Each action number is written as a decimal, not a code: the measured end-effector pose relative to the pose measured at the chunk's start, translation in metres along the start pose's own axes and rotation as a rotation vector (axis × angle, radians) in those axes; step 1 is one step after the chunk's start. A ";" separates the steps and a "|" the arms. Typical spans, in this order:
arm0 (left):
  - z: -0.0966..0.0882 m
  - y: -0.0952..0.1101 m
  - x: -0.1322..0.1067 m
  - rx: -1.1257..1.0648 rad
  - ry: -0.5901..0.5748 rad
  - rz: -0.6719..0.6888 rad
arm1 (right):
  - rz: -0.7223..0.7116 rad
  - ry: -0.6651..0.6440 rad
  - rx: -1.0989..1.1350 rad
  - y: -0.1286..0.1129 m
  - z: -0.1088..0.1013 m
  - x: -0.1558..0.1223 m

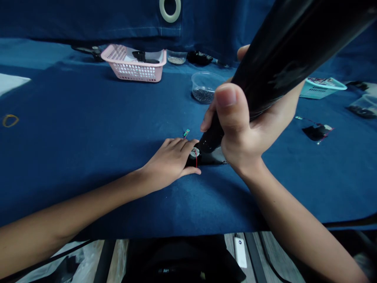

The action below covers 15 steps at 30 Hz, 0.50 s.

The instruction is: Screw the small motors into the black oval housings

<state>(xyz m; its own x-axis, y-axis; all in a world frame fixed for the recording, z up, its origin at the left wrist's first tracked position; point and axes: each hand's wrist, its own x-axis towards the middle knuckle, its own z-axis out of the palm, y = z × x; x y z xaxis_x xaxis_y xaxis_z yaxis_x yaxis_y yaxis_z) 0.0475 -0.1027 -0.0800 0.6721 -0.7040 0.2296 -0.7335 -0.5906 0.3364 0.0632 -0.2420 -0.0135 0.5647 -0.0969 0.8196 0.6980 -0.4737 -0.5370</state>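
My right hand [250, 122] is wrapped round a thick black electric screwdriver [273, 63], which slants from the upper right down to the work. Its narrow end reaches a black plastic part [210, 157] on the blue cloth; the very tip is hidden. My left hand [173, 161] grips the left end of this part, thumb on the near side and fingers on the far side. Between them show a round silvery piece [194, 152] and a red wire [196, 159]. A small green circuit board [186, 133] lies just beyond my left fingers.
Behind the work stand a pink basket [138, 72] and a clear tub of small dark pieces [203, 94]. At right are a turquoise basket [318, 91] and another wired black part [315, 133]. A yellow rubber band [10, 120] lies far left. Blue curtain [88, 19] hangs behind.
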 end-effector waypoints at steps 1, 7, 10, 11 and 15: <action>0.000 0.000 0.000 -0.001 0.000 -0.001 | 0.011 0.047 0.042 0.000 0.001 0.000; 0.001 0.001 0.000 0.004 0.005 -0.007 | -0.038 0.169 0.193 0.006 0.007 0.004; 0.000 0.001 0.000 0.001 -0.002 -0.008 | -0.046 0.162 0.175 0.005 0.008 0.004; 0.000 0.001 0.000 0.001 -0.003 -0.008 | -0.038 0.150 0.155 0.004 0.008 0.004; 0.001 0.001 0.000 0.005 0.002 -0.002 | -0.030 0.123 0.120 0.003 0.007 0.002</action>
<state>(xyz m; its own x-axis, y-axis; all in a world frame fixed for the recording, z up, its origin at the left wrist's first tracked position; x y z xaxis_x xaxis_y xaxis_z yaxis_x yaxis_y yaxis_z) 0.0468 -0.1035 -0.0805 0.6739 -0.7018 0.2307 -0.7325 -0.5940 0.3327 0.0697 -0.2372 -0.0147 0.4895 -0.1945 0.8500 0.7655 -0.3709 -0.5258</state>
